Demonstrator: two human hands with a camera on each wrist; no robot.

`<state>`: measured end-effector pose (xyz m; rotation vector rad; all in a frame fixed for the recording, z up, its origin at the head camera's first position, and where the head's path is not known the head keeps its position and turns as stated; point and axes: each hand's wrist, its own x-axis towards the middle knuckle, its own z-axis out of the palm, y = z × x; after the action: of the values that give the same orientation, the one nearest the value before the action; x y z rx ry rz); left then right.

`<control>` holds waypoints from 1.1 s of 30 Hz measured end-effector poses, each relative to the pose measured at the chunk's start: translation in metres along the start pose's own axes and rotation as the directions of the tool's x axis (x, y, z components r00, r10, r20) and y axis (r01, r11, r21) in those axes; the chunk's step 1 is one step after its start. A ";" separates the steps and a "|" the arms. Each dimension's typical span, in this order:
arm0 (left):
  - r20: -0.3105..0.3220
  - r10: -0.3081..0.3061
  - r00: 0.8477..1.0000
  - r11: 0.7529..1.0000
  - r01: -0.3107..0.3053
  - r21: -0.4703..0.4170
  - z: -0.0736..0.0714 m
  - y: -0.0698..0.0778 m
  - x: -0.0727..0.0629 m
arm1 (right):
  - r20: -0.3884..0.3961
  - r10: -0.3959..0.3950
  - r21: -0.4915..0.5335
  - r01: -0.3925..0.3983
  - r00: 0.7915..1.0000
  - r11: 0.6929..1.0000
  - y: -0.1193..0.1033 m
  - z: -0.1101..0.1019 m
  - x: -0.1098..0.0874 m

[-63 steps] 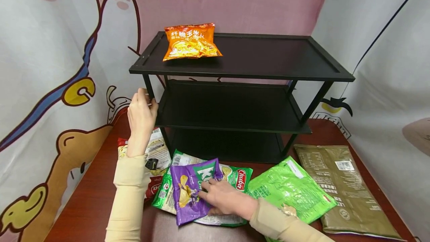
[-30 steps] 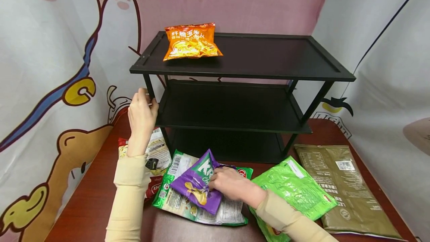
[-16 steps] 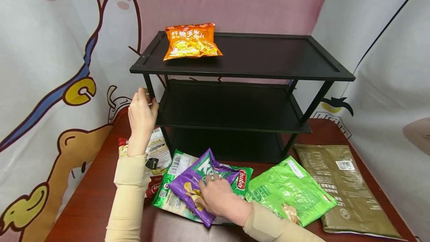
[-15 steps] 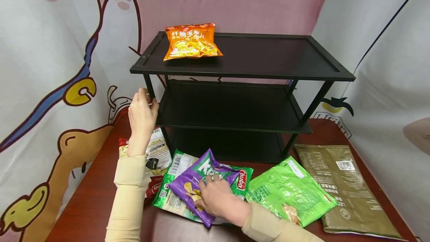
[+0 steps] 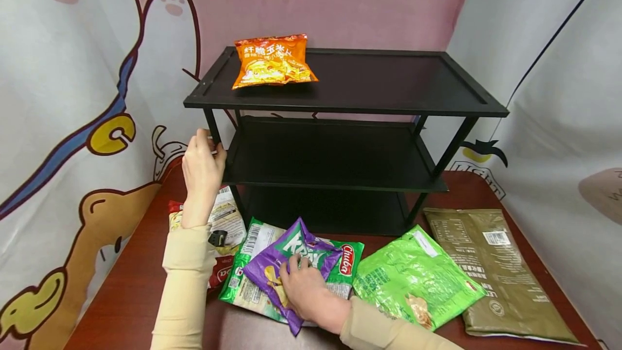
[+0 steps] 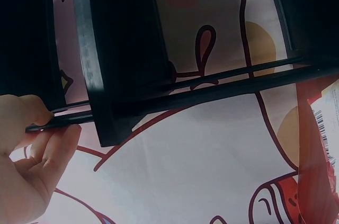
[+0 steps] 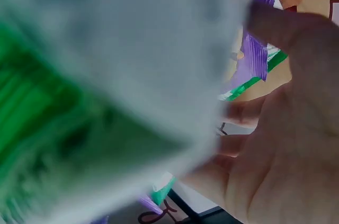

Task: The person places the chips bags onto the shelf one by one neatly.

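My left hand pinches the left front post of a black shelf rack; in the left wrist view its thumb and fingers meet around the thin post. My right hand lies over a purple bag of chips, its bent fingers and thumb gripping the front. The purple bag lies tilted on top of a green-and-white Chuba bag. In the right wrist view a blurred pale-and-green surface covers much of the right hand and the purple bag.
An orange snack bag stands on the rack's top shelf. A bright green bag and a large olive-brown bag lie to the right on the red-brown table. A red-and-white bag lies partly behind my left forearm.
My right hand has shifted from the purple bag's right side to its front, and the bag has turned from nearly upright to tilted. My left hand stays on the post.
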<state>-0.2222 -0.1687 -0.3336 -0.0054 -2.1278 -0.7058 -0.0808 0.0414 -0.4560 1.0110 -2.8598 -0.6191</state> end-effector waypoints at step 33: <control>-0.009 0.003 1.000 1.000 -0.003 0.007 0.001 0.000 0.000 | 0.001 -0.039 0.082 0.038 0.999 0.996 -0.001 0.001 -0.003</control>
<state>-0.2233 -0.1682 -0.3341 -0.0014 -2.1211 -0.6962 -0.0786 0.0429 -0.4569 1.0798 -2.8965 -0.5096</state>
